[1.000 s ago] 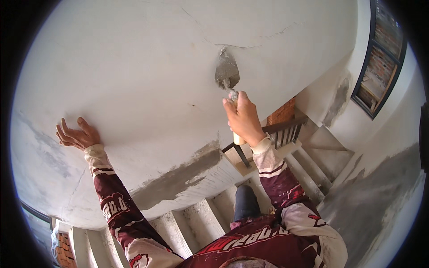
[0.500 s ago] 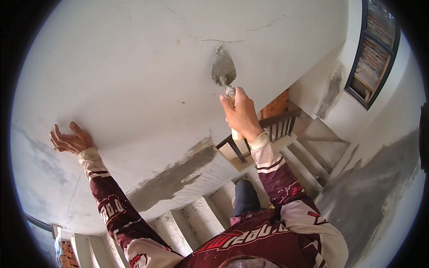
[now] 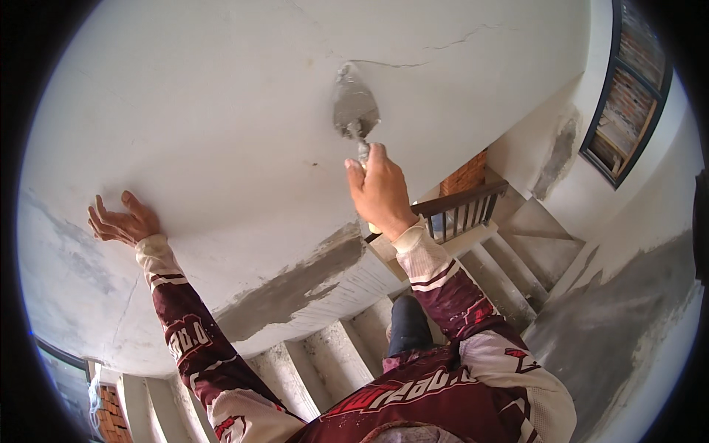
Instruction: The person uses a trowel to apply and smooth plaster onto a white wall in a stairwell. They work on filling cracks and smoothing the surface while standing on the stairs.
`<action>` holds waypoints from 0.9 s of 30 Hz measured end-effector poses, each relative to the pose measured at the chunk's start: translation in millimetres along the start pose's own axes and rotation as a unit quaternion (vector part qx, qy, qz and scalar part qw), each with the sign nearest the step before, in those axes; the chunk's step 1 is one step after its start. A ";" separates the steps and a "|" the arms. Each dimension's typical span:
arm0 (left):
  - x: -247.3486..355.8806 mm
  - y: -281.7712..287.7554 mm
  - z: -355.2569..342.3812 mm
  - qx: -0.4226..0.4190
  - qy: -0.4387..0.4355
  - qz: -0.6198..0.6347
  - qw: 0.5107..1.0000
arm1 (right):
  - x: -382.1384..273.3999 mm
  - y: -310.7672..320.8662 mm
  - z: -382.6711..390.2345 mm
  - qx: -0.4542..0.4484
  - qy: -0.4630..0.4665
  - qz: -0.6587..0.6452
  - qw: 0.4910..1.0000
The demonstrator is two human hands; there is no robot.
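My right hand (image 3: 377, 188) is closed around the light handle of a pointed metal trowel (image 3: 353, 100), whose mortar-smeared blade lies up against the white plastered wall (image 3: 221, 111). The blade's tip is just below a thin jagged crack (image 3: 391, 64) in the plaster. My left hand (image 3: 125, 218) rests on the same wall further left, fingers apart and bent, holding nothing. A small dark speck sits on the plaster below the blade.
Concrete stairs (image 3: 310, 369) run below, with my leg (image 3: 410, 321) on them. A dark railing (image 3: 473, 192) stands beside exposed brick (image 3: 465, 168). A dark-framed window (image 3: 628, 88) is at upper right. Grey patches (image 3: 288, 280) mark the walls.
My right hand and the trowel have moved left and slightly up along the wall, the blade now at the crack's left part. My left hand stays on the wall, fingers still apart.
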State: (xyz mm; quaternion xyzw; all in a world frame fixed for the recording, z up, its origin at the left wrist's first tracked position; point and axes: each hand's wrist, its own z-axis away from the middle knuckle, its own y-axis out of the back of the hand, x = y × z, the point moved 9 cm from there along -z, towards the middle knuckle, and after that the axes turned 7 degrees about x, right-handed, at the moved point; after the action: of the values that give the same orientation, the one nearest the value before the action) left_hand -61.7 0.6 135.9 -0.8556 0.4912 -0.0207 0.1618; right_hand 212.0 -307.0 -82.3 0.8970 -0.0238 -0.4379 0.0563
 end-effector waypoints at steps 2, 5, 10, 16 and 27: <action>2.4 -0.2 0.1 0.005 -0.007 0.001 1.000 | 8.8 3.4 -1.2 0.015 -0.032 -0.020 0.999; 6.7 -0.8 2.2 0.012 -0.002 -0.004 1.000 | 5.8 1.1 -5.8 -0.002 -0.031 -0.015 0.999; 1.1 2.1 -0.5 0.043 -0.043 -0.029 0.998 | -5.2 -4.4 1.4 0.000 0.064 -0.004 0.998; -3.7 -0.7 7.3 0.044 -0.041 -0.011 0.998 | -6.5 44.6 6.1 0.041 0.042 -0.102 0.993; 5.5 -4.3 -2.8 0.042 -0.053 -0.023 0.997 | 472.2 215.3 332.2 -0.018 -0.450 0.148 0.880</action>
State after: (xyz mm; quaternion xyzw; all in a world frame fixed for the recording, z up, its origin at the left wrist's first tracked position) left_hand -55.8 -2.8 139.2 -0.8593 0.4606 0.0002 0.2224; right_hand 242.3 -590.7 -628.4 0.5879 -0.1713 -0.7815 0.1197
